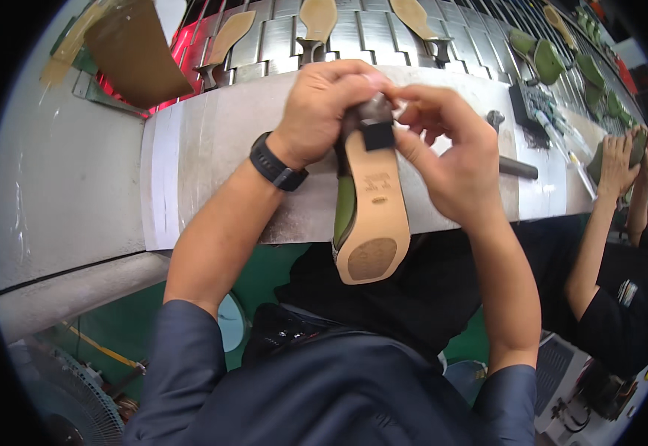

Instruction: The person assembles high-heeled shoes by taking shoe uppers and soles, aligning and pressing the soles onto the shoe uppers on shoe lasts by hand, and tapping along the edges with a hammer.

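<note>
A high-heeled shoe lies sole up across the bench's near edge, toe toward me. Its sole is tan with a brown forefoot patch, and its upper is green. The heel ends in a black square tip. My left hand, with a black wristband, is closed round the heel end. My right hand is curled at the other side of the heel, thumb beside the black tip. Between both hands' fingertips shows a shiny greyish bit, blurred; whether it is film or part of the heel I cannot tell.
Beyond the pale bench top runs a metal slat conveyor carrying several tan-soled shoes. A hammer lies right of my hand, near a dark box and pens. A co-worker's hands hold a green piece at far right.
</note>
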A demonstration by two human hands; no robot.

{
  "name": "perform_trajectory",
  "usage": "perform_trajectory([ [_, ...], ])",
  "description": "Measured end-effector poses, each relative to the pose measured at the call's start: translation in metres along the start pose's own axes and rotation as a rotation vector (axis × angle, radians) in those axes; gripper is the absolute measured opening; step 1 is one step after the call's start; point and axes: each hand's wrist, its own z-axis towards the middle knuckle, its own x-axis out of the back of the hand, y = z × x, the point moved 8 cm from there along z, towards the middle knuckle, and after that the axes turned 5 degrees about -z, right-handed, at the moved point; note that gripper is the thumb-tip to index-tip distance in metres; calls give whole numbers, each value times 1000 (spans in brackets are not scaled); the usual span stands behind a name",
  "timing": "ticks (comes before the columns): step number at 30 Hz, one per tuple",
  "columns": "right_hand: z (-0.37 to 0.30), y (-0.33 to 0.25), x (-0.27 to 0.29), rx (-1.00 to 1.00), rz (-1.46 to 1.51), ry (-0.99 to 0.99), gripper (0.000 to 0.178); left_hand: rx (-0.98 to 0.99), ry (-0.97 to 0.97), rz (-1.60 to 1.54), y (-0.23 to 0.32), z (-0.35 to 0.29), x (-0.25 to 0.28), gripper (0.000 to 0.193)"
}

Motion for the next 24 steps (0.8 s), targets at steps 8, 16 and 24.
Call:
perform_trajectory([
  [8, -12, -10, 31, -105, -53, 51, 36, -151, 140, 477, 7, 8, -27, 34],
  [16, -5, 2, 29, -133, -413, -48, 35, -160, 97, 551, -10, 22, -31, 47],
  [24, -14, 42, 4, -413, 174, -247, 32, -601, 59, 1010, 14, 4, -53, 17],
])
